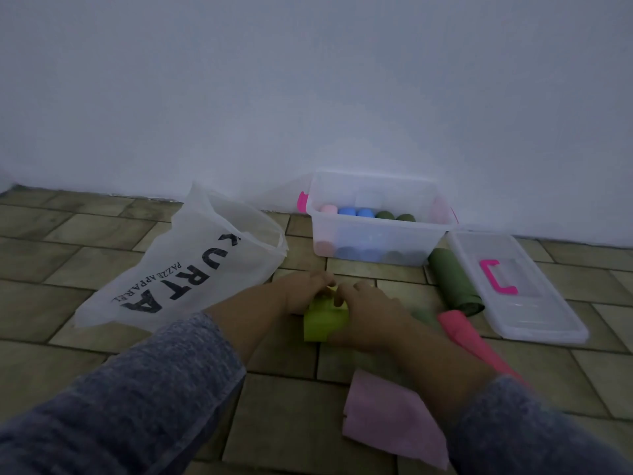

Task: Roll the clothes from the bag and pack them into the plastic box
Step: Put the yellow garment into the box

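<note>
Left hand [308, 289]: curled narrow on far edge of lime-green cloth [323, 320]; fingertips pinched on the roll's leading fold, prob. to keep it tight.
Right hand [368, 317]: laid over cloth's right side, fingers bent, pressing and gripping; roll is held between both hands.
Lime-green cloth: on floor [102, 269] centre, just in front of plastic box [376, 234]; partly rolled, flat part seen nearer the person.
Plastic box: open, by the wall; a row of rolls is packed inside — pink, two blue, two dk green; room left above them.
Lid [513, 286]: set aside right of box, pink handle up, so opening is kept free.
Bag [191, 265]: white, lying on its side left of box, mouth toward box; contents can't be told.
Waiting items: dk green roll [452, 282] between box and lid; coral-pink cloth [469, 337] and pale pink cloth [394, 413] near right arm, kept w/in reach.
Step judged: rolling in progress; packing not yet done for this piece.
</note>
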